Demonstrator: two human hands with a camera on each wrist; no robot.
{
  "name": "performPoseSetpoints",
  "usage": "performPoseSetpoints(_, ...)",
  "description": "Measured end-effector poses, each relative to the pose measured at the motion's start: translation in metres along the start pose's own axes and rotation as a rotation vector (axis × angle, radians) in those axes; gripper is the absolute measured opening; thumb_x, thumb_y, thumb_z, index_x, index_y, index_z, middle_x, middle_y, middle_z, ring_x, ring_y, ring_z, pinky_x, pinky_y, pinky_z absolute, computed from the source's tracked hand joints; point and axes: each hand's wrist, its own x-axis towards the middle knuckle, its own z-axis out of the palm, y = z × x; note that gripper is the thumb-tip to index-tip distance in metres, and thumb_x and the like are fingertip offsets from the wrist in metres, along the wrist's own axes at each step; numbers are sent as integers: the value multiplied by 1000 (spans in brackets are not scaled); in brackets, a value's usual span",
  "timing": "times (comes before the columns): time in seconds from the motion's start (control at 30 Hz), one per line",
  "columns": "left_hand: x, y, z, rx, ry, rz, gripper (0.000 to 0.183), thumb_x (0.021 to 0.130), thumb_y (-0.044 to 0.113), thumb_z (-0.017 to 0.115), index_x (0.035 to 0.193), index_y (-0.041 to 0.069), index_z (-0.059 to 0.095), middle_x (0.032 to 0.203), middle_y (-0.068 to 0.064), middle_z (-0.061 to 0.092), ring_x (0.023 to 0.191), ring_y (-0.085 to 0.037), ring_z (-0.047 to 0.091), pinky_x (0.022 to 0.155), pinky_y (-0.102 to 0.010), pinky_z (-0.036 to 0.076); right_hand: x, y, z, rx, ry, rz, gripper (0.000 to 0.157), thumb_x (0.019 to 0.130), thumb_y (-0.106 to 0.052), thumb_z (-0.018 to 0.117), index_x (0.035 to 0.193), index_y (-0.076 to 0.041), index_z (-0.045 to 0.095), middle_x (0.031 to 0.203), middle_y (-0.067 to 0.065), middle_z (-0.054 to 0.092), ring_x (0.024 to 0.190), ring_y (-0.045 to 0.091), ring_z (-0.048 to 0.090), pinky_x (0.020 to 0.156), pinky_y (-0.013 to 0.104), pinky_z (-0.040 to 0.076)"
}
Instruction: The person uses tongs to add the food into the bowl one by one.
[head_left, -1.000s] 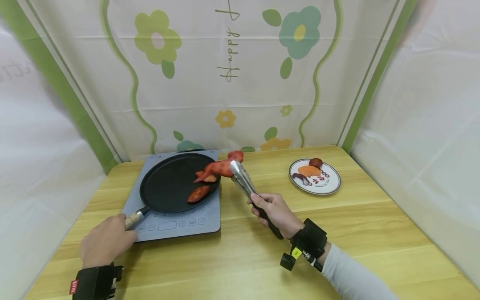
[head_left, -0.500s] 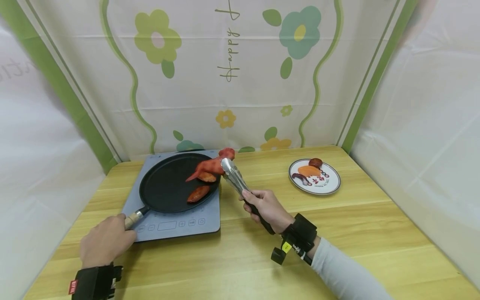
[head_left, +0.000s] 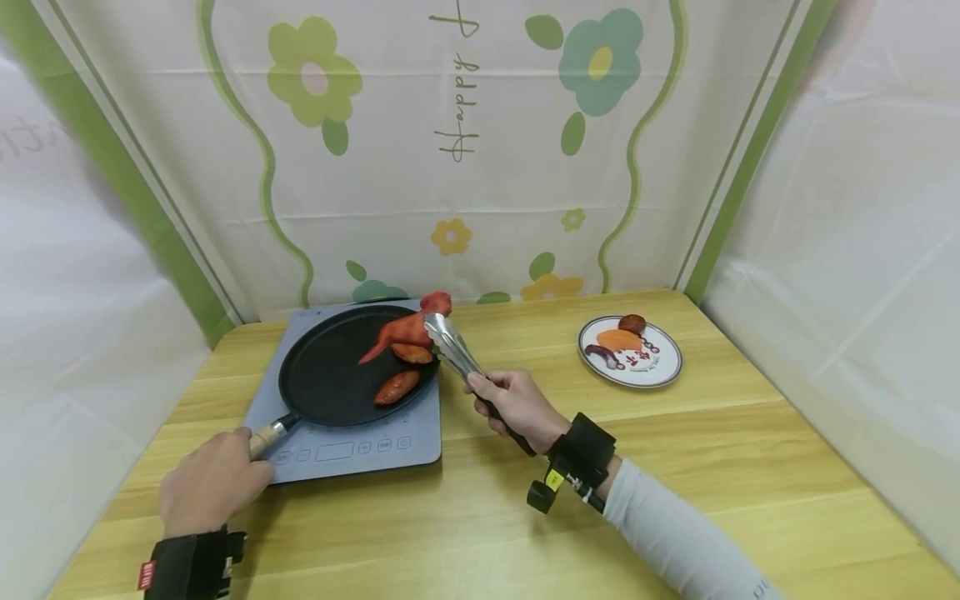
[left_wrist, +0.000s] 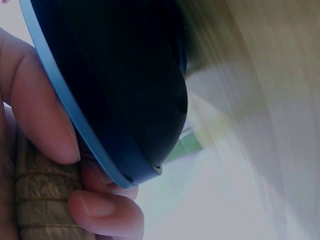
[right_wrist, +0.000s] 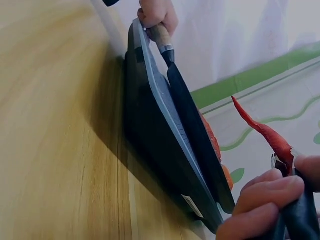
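In the head view, my left hand (head_left: 215,482) grips the wooden handle (head_left: 262,442) of a black frying pan (head_left: 326,367). The left wrist view shows the fingers (left_wrist: 42,115) curled round that handle. My right hand (head_left: 521,408) holds metal tongs (head_left: 456,348) by their black grips. Their tips pinch a red, wing-shaped piece of food (head_left: 401,329) with a pointed end. Seen from the right wrist, this piece (right_wrist: 272,139) is up off the pan (right_wrist: 192,127). In the pan lie a reddish-brown piece (head_left: 397,387) and an orange piece (head_left: 412,354), partly beneath the red one.
Under the pan is a flat grey-blue induction cooktop (head_left: 337,468) on the wooden table (head_left: 600,517). At the right back stands a white plate (head_left: 645,377) bearing several small food pieces. Printed cloth walls (head_left: 390,167) enclose the table at the back and sides.
My right hand and the tongs have moved left, carrying the red piece from the pan's right rim further over the pan. My left hand and the pan have stayed in place.
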Motion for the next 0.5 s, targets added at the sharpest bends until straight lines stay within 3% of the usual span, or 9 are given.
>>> performPoseSetpoints(0.5, -1, -1, 1, -18, 10, 2, 9, 72, 19, 48, 73, 10, 46, 65, -5, 40, 53, -21, 39, 45, -34, 28, 13, -2, 15, -67, -38, 19, 34, 95, -39, 52, 100, -7, 63, 70, 7, 48, 48, 14, 37, 44, 27, 31)
